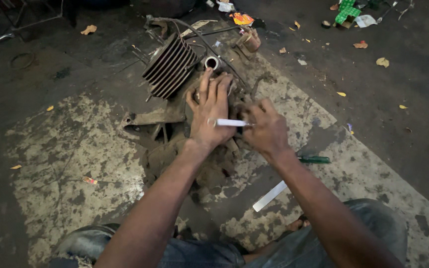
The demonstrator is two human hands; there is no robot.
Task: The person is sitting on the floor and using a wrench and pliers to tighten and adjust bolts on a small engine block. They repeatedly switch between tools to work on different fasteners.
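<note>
Head view: an engine is seen on the floor, pressed by the left hand, fingers spread; a white tool is clamped crosswise, tip leftward, by the right hand.

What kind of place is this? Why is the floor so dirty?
Probably a repair workshop for motorbikes. A grimy metal engine with cooling fins sits on the oil-stained concrete floor, a green-handled screwdriver lies nearby, and the left hand steadies the engine while the right hand works a white-handled tool.
</note>
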